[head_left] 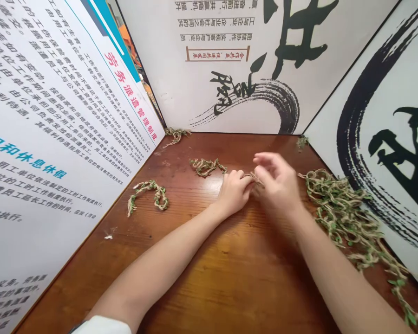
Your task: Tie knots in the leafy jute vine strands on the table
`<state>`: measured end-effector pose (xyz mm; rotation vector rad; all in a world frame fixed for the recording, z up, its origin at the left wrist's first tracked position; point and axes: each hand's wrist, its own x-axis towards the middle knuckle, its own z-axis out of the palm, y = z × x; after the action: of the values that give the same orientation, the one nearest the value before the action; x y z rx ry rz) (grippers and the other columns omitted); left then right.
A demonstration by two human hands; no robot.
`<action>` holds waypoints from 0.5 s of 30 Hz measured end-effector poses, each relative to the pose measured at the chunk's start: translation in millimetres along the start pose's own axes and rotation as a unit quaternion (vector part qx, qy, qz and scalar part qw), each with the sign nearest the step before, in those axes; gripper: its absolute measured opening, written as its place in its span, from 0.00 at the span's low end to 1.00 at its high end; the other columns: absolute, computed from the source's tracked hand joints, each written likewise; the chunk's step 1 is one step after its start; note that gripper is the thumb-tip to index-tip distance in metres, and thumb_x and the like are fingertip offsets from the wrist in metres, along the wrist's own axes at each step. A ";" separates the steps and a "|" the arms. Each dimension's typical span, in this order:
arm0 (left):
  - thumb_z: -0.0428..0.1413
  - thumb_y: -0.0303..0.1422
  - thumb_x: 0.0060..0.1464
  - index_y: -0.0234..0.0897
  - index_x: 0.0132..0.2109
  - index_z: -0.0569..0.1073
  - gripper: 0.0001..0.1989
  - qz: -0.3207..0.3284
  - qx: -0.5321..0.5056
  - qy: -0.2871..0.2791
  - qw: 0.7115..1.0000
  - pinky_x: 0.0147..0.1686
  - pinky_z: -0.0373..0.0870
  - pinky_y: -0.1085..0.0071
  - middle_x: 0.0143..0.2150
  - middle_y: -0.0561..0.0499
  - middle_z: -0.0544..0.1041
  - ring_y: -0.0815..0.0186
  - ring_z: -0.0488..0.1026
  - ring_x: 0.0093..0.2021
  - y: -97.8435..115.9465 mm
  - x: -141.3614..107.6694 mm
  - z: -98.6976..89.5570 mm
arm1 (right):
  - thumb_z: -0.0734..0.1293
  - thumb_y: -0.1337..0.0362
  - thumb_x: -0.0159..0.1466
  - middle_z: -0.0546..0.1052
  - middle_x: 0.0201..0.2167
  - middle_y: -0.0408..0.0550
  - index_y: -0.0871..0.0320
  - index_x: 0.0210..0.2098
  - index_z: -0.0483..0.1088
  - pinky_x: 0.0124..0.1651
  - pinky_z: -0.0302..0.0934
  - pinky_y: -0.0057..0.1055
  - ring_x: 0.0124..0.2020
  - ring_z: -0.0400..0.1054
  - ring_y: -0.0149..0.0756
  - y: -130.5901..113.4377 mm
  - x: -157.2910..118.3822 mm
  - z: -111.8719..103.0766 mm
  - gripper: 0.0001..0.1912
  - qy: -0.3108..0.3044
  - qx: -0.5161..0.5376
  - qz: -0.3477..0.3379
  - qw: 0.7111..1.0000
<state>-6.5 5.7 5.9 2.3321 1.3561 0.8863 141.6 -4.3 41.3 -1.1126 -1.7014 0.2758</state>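
Note:
Over the middle of the table, my left hand (235, 189) is closed, thumb and fingers pinching a strand of jute twine (255, 177). My right hand (276, 182) meets it from the right, slightly smeared by motion. Its fingers are curled at the same strand, which runs from the left fingertips to under the right thumb. Most of the strand is hidden by the hands. Just beyond my left hand lies a bunched length of leafy twine (206, 167), tan with small green leaves. Farther left, another leafy twine piece (149, 192) lies in a curve.
A large tangled heap of leafy twine (341, 208) spreads along the right side of the brown wooden table (209, 278). Small twine bits (177, 134) lie in the far left corner, with a green tuft (302, 142) far right. Printed panels (230, 106) enclose three sides. A white scrap (108, 237) lies left.

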 end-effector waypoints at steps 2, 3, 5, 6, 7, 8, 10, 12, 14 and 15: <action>0.54 0.28 0.63 0.38 0.41 0.80 0.10 -0.029 -0.144 0.002 0.989 0.44 0.68 0.64 0.38 0.47 0.79 0.60 0.73 0.41 -6.2 4.0 0.8 | 0.65 0.63 0.68 0.77 0.45 0.55 0.58 0.50 0.72 0.49 0.69 0.44 0.46 0.73 0.45 -9.6 -21.2 12.6 0.12 0.038 -0.006 -0.005 0.999; 0.55 0.28 0.62 0.37 0.40 0.80 0.08 -0.061 -0.239 0.008 0.969 0.41 0.69 0.67 0.36 0.48 0.79 0.63 0.74 0.37 -9.8 6.7 1.3 | 0.65 0.65 0.67 0.77 0.42 0.54 0.57 0.47 0.71 0.47 0.69 0.43 0.44 0.72 0.44 -15.9 -32.5 19.2 0.10 0.047 -0.005 -0.012 0.999; 0.57 0.31 0.61 0.36 0.35 0.78 0.07 -0.151 -0.411 0.040 0.898 0.32 0.66 0.71 0.27 0.51 0.76 0.68 0.70 0.27 -17.2 13.4 1.4 | 0.64 0.67 0.67 0.74 0.34 0.49 0.57 0.42 0.70 0.41 0.67 0.38 0.36 0.70 0.40 -30.1 -51.8 30.5 0.04 0.013 0.019 -0.030 0.999; 0.59 0.32 0.61 0.35 0.34 0.77 0.07 -0.200 -0.472 0.066 0.856 0.28 0.64 0.73 0.23 0.53 0.73 0.69 0.67 0.23 -20.7 16.9 0.8 | 0.63 0.68 0.67 0.73 0.31 0.48 0.57 0.39 0.69 0.40 0.66 0.36 0.34 0.68 0.38 -37.0 -58.4 34.7 0.02 -0.022 0.037 -0.052 0.998; 0.59 0.32 0.62 0.34 0.34 0.76 0.08 -0.238 -0.519 0.091 0.816 0.25 0.61 0.74 0.21 0.54 0.72 0.71 0.65 0.21 -23.8 20.3 -0.4 | 0.64 0.68 0.67 0.73 0.30 0.47 0.57 0.36 0.68 0.39 0.64 0.35 0.33 0.68 0.37 -43.3 -62.6 38.1 0.03 -0.066 0.052 -0.065 0.994; 0.58 0.29 0.62 0.34 0.34 0.76 0.07 -0.267 -0.558 0.110 0.778 0.24 0.60 0.76 0.21 0.54 0.71 0.72 0.64 0.20 -26.3 23.3 -2.2 | 0.64 0.68 0.67 0.73 0.29 0.46 0.56 0.34 0.67 0.38 0.63 0.33 0.32 0.66 0.36 -48.7 -64.6 41.0 0.04 -0.126 0.070 -0.070 0.987; 0.56 0.26 0.63 0.32 0.34 0.75 0.07 -0.300 -0.614 0.113 0.721 0.25 0.61 0.78 0.21 0.53 0.71 0.74 0.65 0.21 -29.6 27.7 -6.6 | 0.67 0.66 0.67 0.73 0.28 0.45 0.57 0.31 0.67 0.36 0.60 0.31 0.30 0.65 0.34 -56.6 -63.2 46.6 0.08 -0.243 0.090 -0.072 0.963; 0.57 0.26 0.63 0.32 0.35 0.75 0.07 -0.314 -0.640 0.104 0.693 0.26 0.62 0.80 0.22 0.54 0.71 0.75 0.66 0.21 -30.7 29.4 -10.8 | 0.71 0.59 0.67 0.73 0.28 0.45 0.58 0.28 0.67 0.35 0.57 0.31 0.30 0.64 0.33 -62.1 -57.3 53.3 0.15 -0.330 0.076 -0.080 0.938; 0.57 0.25 0.63 0.32 0.35 0.75 0.06 -0.322 -0.647 0.098 0.684 0.26 0.62 0.80 0.22 0.54 0.71 0.76 0.65 0.21 -30.8 29.0 -13.1 | 0.75 0.48 0.62 0.74 0.27 0.45 0.58 0.27 0.68 0.33 0.52 0.30 0.29 0.63 0.33 -66.9 -49.2 61.1 0.22 -0.387 0.041 -0.077 0.918; 0.56 0.24 0.64 0.31 0.36 0.75 0.07 -0.322 -0.649 0.098 0.682 0.26 0.62 0.80 0.23 0.54 0.70 0.76 0.65 0.22 -30.9 28.5 -13.5 | 0.77 0.45 0.58 0.74 0.26 0.44 0.58 0.26 0.68 0.31 0.50 0.30 0.28 0.62 0.32 -69.1 -44.9 64.7 0.24 -0.411 0.022 -0.076 0.908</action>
<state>-25.7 45.3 10.0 0.6130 0.8922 1.2288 51.4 -56.2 29.4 -0.8633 -2.4882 0.7593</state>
